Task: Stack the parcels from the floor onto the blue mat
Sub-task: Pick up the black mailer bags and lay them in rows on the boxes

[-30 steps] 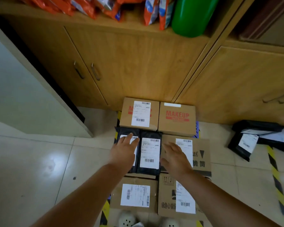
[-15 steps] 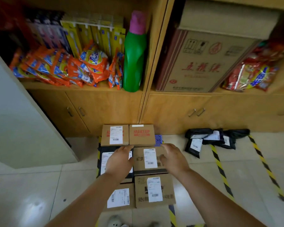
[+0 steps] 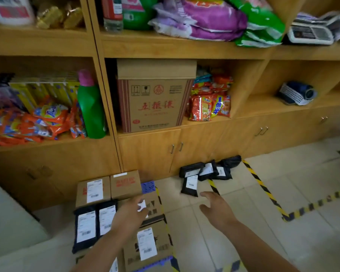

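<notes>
Bare left hand (image 3: 130,214): fingers loosely extended, gripping nothing, over the brown cardboard parcels (image 3: 145,243) stacked on the blue plastic mat (image 3: 148,187). Bare right hand (image 3: 217,210): fingers spread, holding nothing, above the tiled floor (image 3: 243,238). Black plastic mailer parcels (image 3: 205,174) with white labels: on the floor at 12 o'clock from the right hand, against the wooden cabinet (image 3: 204,142). Two black mailers (image 3: 94,224): at 9 o'clock from the left hand, atop the stack.

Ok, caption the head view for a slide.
Right hand reaches toward black parcels on the floor; left hand over stacked boxes.
</notes>
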Tool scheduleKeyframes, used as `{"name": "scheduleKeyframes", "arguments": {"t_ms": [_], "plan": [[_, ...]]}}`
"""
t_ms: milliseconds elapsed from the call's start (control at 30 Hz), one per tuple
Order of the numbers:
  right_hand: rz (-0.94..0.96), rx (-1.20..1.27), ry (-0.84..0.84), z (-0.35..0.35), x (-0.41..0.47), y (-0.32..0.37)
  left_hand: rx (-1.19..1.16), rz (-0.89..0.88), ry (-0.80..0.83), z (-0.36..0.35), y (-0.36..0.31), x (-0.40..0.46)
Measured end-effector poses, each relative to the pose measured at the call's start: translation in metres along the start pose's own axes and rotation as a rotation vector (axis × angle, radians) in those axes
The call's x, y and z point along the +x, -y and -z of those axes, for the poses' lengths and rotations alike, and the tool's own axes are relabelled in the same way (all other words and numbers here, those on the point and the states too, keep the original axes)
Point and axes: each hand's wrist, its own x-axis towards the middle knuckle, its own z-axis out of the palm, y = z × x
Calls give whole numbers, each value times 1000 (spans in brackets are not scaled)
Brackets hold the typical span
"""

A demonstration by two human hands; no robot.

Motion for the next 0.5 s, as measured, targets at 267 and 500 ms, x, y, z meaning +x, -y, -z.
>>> {"name": "scheduleKeyframes", "arguments": {"t_ms": [267,500], "plan": [[-27,-36,-3,91,-21,-148,-28,-25,26,-105,-121,-10],[-16,-50,-13,141,-15,-224,-11,-44,35,-170,-187,-5]]}}
